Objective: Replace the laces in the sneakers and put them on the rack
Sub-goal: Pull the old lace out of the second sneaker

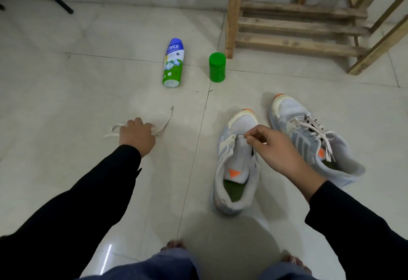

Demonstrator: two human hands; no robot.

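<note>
Two grey sneakers stand on the tiled floor at the right. The nearer sneaker [237, 164] has no lace in it and its tongue is bare. The farther sneaker [309, 138] is laced in white. A loose white lace [164, 123] lies on the floor at the left. My left hand [136, 135] rests on that lace with its fingers curled round it. My right hand [273, 147] hovers over the unlaced sneaker's upper, thumb and forefinger pinched together at the eyelets; whether they hold anything is hidden.
A wooden slatted rack [298, 21] stands at the back right. A blue, white and green powder bottle [173, 63] lies on the floor, and a green cap [217, 66] stands beside it. My bare toes [174, 244] show at the bottom edge.
</note>
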